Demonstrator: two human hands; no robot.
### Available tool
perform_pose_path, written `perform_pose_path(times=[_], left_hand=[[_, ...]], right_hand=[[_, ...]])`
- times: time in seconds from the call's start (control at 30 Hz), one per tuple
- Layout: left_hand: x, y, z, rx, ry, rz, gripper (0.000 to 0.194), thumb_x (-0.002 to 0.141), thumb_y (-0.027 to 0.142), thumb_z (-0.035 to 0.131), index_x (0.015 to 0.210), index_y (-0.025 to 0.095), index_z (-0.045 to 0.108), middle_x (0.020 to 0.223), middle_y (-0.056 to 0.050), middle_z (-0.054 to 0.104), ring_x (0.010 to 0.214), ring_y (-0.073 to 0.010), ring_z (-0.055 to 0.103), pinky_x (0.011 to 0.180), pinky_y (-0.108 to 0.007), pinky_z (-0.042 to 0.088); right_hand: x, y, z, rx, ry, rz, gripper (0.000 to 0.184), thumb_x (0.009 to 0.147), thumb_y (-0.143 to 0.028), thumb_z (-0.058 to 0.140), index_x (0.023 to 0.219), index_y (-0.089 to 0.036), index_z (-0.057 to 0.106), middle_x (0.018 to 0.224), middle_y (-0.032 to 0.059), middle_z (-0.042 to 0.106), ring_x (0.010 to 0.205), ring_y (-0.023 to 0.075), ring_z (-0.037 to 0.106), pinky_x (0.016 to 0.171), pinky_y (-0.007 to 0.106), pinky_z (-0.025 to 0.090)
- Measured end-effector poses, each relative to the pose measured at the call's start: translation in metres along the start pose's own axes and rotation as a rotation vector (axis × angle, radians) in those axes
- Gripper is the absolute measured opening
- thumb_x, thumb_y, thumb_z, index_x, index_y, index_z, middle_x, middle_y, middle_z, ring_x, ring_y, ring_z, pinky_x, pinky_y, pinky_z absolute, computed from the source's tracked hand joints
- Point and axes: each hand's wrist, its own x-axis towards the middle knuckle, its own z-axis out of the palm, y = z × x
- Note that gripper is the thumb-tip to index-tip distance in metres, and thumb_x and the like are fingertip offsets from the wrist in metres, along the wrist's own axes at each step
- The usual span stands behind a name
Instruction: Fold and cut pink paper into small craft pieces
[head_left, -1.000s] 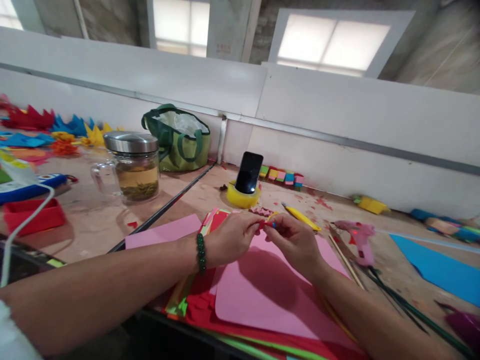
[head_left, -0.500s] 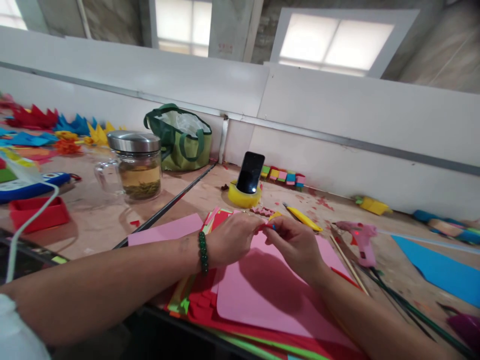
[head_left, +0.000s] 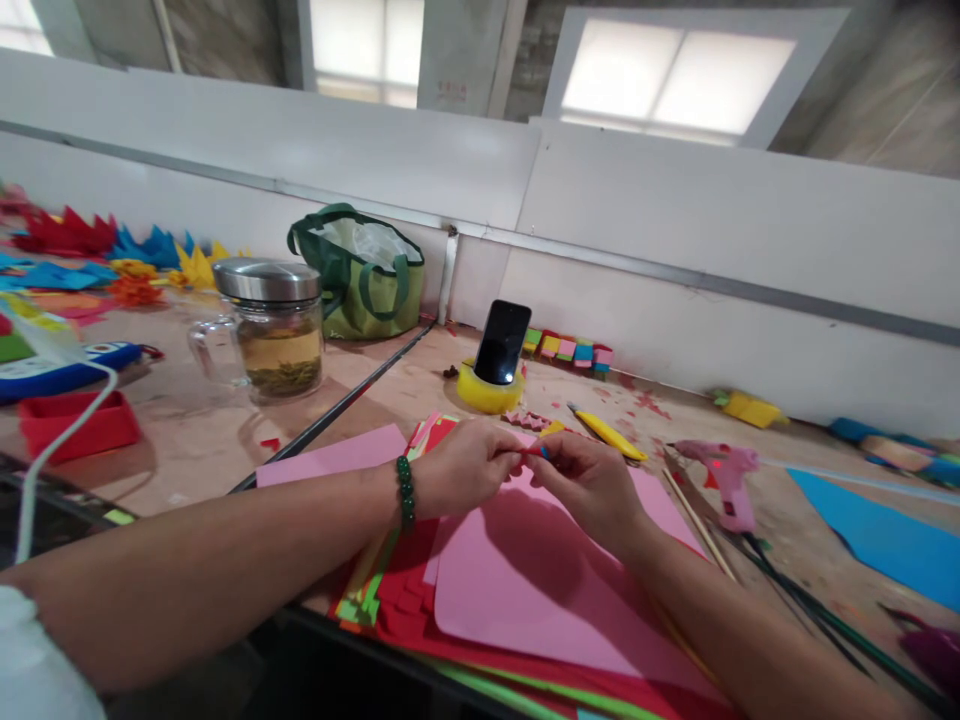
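Both hands meet above a stack of coloured sheets, topped by a pink sheet (head_left: 540,600). My left hand (head_left: 469,468), with a green bead bracelet (head_left: 406,493) at the wrist, pinches one end of a small red piece (head_left: 532,451). Its other end is between the thumb and fingers of my right hand (head_left: 589,487), where a bit of blue shows. Fingers hide most of the piece, so its shape is unclear. Just beyond the hands lie a small yellow piece (head_left: 553,428) and pink zigzag scraps (head_left: 527,420).
A phone (head_left: 502,342) leans in a yellow tape roll (head_left: 489,388). To the right are a yellow utility knife (head_left: 611,434), a pink glue gun (head_left: 726,475) and a blue sheet (head_left: 885,540). Leftward stand a glass tea mug (head_left: 279,335), a green bag (head_left: 375,285) and a red box (head_left: 79,425).
The left hand's fingers have turned and curled slightly around the red piece, and its wrist has risen a little. My right hand stays almost in place.
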Motion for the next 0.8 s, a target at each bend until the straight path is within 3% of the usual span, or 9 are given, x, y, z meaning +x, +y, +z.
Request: perform_pose_path(times=[0.2, 0.37, 0.6, 0.8], left_hand=[[0.001, 0.002, 0.003, -0.139, 0.039, -0.027, 0.022, 0.081, 0.016, 0.047, 0.069, 0.013, 0.065, 0.065, -0.001, 0.062, 0.062, -0.0107, 0.055, 0.056, -0.019, 0.043], [0.0, 0.006, 0.003, -0.219, 0.035, -0.062, 0.021, 0.081, 0.016, 0.048, 0.07, 0.011, 0.066, 0.066, -0.002, 0.063, 0.063, -0.0109, 0.058, 0.057, -0.019, 0.045], [0.001, 0.012, 0.005, -0.366, 0.049, -0.092, 0.023, 0.076, 0.008, 0.048, 0.064, 0.011, 0.067, 0.063, -0.001, 0.063, 0.06, -0.0094, 0.059, 0.055, -0.017, 0.047], [0.002, 0.009, 0.007, -0.478, 0.12, -0.125, 0.02, 0.08, 0.013, 0.052, 0.078, 0.009, 0.072, 0.07, -0.003, 0.067, 0.066, -0.0119, 0.062, 0.064, -0.022, 0.052]], right_hand=[[-0.001, -0.003, 0.0, -0.066, 0.108, -0.098, 0.009, 0.077, -0.023, 0.063, 0.071, -0.017, 0.065, 0.063, 0.0005, 0.064, 0.054, 0.0117, 0.055, 0.05, 0.024, 0.044], [-0.001, -0.001, -0.002, -0.151, 0.104, -0.13, 0.012, 0.08, -0.023, 0.061, 0.07, -0.018, 0.064, 0.06, -0.0001, 0.062, 0.052, 0.0111, 0.052, 0.048, 0.023, 0.042], [-0.005, 0.0, -0.011, -0.642, 0.077, -0.646, 0.014, 0.087, -0.016, 0.053, 0.086, -0.02, 0.066, 0.072, 0.0046, 0.066, 0.065, 0.0152, 0.061, 0.06, 0.027, 0.049], [-0.01, -0.002, -0.013, -0.944, 0.055, -0.831, 0.016, 0.088, -0.013, 0.053, 0.095, -0.018, 0.066, 0.084, 0.0081, 0.068, 0.076, 0.019, 0.064, 0.07, 0.032, 0.052]])
